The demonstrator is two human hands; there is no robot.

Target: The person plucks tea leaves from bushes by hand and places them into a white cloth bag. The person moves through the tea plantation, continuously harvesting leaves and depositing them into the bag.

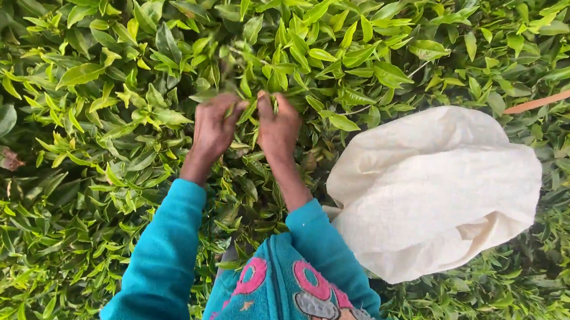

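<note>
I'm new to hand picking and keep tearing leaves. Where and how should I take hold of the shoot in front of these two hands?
Probably pinch the thin stem just under the pale young leaves, not the blades. Come from above and the near side, as the left hand and right hand do: the tips stand upright above the dense bush, so the stems are open from there. The exact stem is hidden by leaves.

I am looking down on an outdoor tea plantation; dense tea bushes (88,99) with glossy green leaves fill the view on every side of a cream cloth picking sack (436,191); young pale shoots stand just left of the sack.
</note>
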